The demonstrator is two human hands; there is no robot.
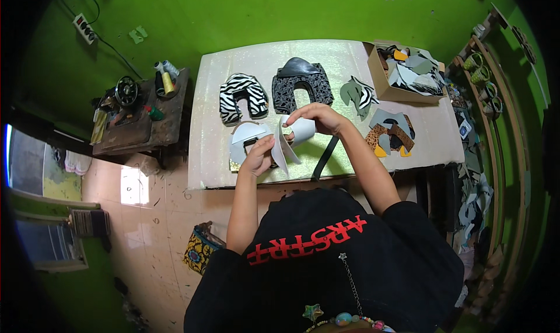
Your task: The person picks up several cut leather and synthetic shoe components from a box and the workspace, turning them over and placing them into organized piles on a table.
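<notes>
Above the table's near edge, both my hands hold a bent white U-shaped piece of sheet material (303,131). My right hand (322,118) pinches its upper part between thumb and fingers. Lower down, my left hand (259,157) has its fingers closed on the piece's left side. Under and beside the left hand lies a stack of pale pieces (238,151), topped by a white half-round piece (249,132); the hand partly hides it. Behind stand a zebra-print U-shaped stack (229,102) and a dark patterned U-shaped stack (324,91), the latter with a black half-round piece (300,67) on top.
A cardboard box (402,93) of scraps stands at the table's far right. Nearer lie leopard-print and grey scraps (392,136), and green and zebra offcuts (357,96). A black strap (324,159) hangs toward the near edge. A sewing machine table (160,136) with thread cones stands left.
</notes>
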